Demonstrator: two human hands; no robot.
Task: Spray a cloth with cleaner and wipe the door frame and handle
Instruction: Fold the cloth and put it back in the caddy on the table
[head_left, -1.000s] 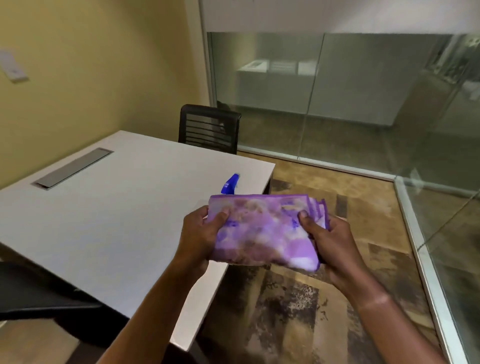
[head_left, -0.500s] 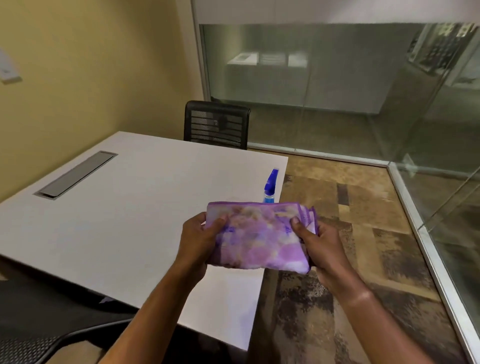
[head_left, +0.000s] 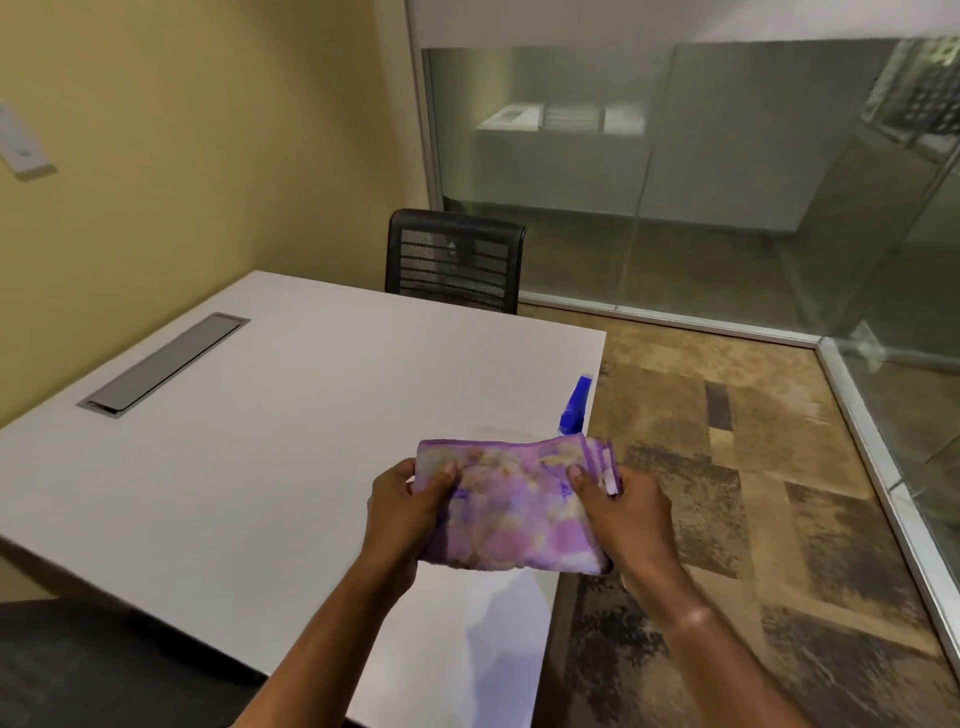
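We see soft, even indoor light with weak shadows. The glass wall (head_left: 675, 171) shows pale reflections. The table (head_left: 260, 467) looks bright. Straight lines bend near the edges, and details are slightly blurred.

Purple-and-cream mottled cloth (head_left: 511, 506), blue spray top (head_left: 575, 405), white table (head_left: 270, 457), black chair (head_left: 454, 260) (mesh-backed), mustard wall (head_left: 208, 156).

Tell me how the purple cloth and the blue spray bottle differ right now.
The purple cloth is folded and held up in both hands, the left hand gripping one end and the right hand the other; the spray bottle stands untouched near the edge of the white table. The cloth shows whole, while only the bottle's blue top shows behind it. The cloth is mottled purple, the bottle top solid blue. Both are at the table's right side.
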